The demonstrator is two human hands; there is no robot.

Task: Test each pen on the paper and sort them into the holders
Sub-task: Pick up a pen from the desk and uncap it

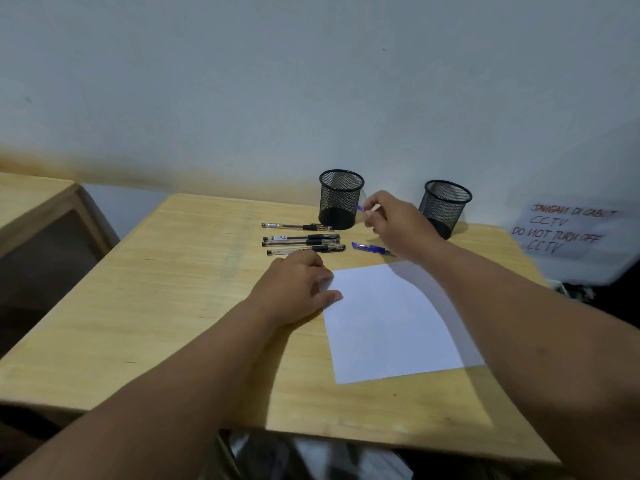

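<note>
1. Head view, the surroundings first: two black wire-mesh cylindrical pen holders stand upright at the far side, the left holder [341, 199] and the right holder [444, 207], well apart from each other. Four clear-barrelled pens with black grips [301, 239] lie side by side, just in front of the left holder. A blue pen [370, 248] lies alone between the clear pens and the right arm, which hides its far end. A white sheet of paper [391, 323] lies flat near the front.
2. The surface and room: a light wooden desk [156, 289] carries everything, set against a pale grey wall [311, 81]. A second wooden table [31, 202] sits off to the left. A handwritten notice [568, 230] on the right reads "DO NOT TURN OFF CCTV".
3. The hands: the right hand [391, 220] reaches out between the two holders, raised above the desk, fingers [370, 206] pinched on a small blue pen part [359, 208]; cap or whole pen, can't tell. The left hand [298, 289] rests palm-down on the desk, fingers loosely together, thumb pressing the paper's left edge.
</note>
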